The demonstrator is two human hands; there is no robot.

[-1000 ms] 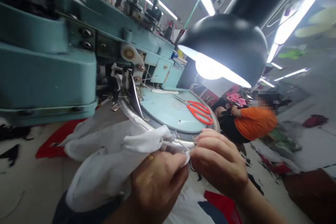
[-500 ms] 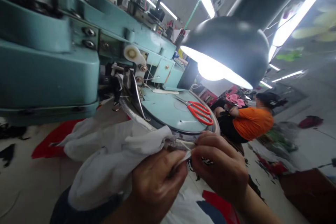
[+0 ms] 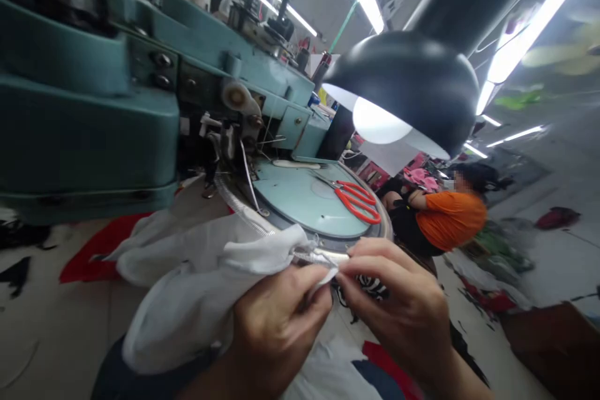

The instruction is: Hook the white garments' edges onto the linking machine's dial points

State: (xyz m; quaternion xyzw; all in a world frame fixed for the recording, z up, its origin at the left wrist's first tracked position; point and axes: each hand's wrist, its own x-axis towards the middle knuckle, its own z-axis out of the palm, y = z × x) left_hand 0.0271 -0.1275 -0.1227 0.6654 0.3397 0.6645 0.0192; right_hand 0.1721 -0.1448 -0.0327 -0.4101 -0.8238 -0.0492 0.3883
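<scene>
Pinching a white knit cloth (image 3: pixel 201 287) at about six o'clock, the left grip (image 3: pixel 276 331) and right grip (image 3: pixel 394 306) are both closed on it, beside the steel needle ring (image 3: pixel 239 203) of a teal linking machine (image 3: pixel 84 131), with red-handled scissors (image 3: pixel 356 202) at twelve.

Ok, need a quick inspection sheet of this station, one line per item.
surface: round teal machine plate, orange-handled scissors lying on it.
job's things: white cloth bunched against the plate's ridged metal rim.
clutter: red cloth scrap on the floor; striped scrap below the right hand.
hands: left hand grips the cloth; right hand pinches its edge at the rim.
cables: nothing seen.
surroundings: teal machine, black lamp overhead, co-worker in orange shirt beyond.
</scene>
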